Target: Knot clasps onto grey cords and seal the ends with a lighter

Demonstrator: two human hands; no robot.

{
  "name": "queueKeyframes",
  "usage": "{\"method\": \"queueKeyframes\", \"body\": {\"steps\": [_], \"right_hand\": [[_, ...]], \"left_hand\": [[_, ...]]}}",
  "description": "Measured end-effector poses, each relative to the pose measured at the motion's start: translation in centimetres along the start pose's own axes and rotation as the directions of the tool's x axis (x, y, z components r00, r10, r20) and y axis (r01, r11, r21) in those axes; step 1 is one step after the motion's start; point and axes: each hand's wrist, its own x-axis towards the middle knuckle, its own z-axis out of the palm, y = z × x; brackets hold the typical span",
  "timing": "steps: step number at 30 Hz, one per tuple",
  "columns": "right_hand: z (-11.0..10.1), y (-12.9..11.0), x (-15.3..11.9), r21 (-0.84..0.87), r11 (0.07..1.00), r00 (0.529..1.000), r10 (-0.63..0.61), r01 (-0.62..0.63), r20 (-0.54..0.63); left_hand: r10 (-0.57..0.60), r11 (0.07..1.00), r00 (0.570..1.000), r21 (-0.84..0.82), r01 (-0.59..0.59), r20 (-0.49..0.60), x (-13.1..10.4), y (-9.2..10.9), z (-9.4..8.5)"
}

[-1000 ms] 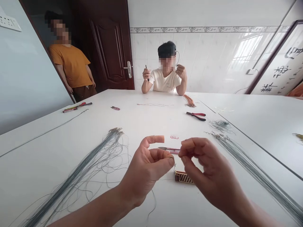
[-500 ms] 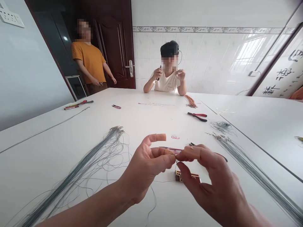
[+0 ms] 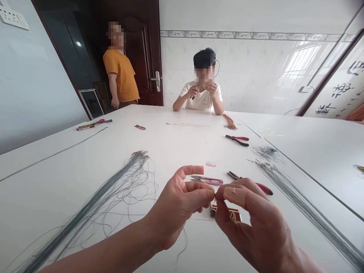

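Note:
My left hand (image 3: 182, 201) pinches a thin cord end between thumb and forefinger, its fingertips almost touching those of my right hand (image 3: 253, 220). Thumb and fingers of my right hand are also pressed together on the small piece, which is mostly hidden. Just behind the fingertips lie pink thread snips (image 3: 209, 181) and red-handled pliers (image 3: 264, 189), partly covered by my right hand. Below the fingers sits a dark red and gold box (image 3: 234, 214). A bundle of grey cords (image 3: 93, 201) with metal ends spreads out left of my hands.
More grey cords (image 3: 307, 208) lie at the right beside a tangle (image 3: 265, 152). Farther back are pliers (image 3: 239, 139), small snips (image 3: 140, 127) and orange cords (image 3: 229, 122). One person (image 3: 203, 94) sits opposite; another (image 3: 121, 76) stands by the door.
Both hands have shifted slightly right and down, uncovering more of the snips and pliers. The standing person has moved right and turned; the seated person's hands have drawn closer together.

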Motion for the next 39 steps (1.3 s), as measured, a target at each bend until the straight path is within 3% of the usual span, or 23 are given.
{"method": "queueKeyframes", "body": {"steps": [12,18,28,39], "right_hand": [[0.5,-0.07,0.11,0.034,0.999,0.998,0.003,0.0,-0.061],[0.42,-0.16,-0.37,0.106,0.985,0.988,0.142,-0.135,-0.058],[0.42,0.3,-0.38,0.028,1.0,0.998,0.001,0.001,-0.058],[0.99,-0.02,-0.31,0.059,0.996,0.997,0.075,-0.073,-0.034]], "left_hand": [[-0.014,1.0,0.999,-0.002,0.014,0.04,-0.11,-0.38,-0.13],[0.031,1.0,0.999,0.005,-0.031,-0.006,-0.13,-0.15,-0.2],[0.017,1.0,1.0,-0.012,-0.017,-0.006,-0.19,-0.48,-0.19],[0.041,0.999,0.998,-0.013,-0.04,0.057,-0.06,-0.88,-0.17]]}}
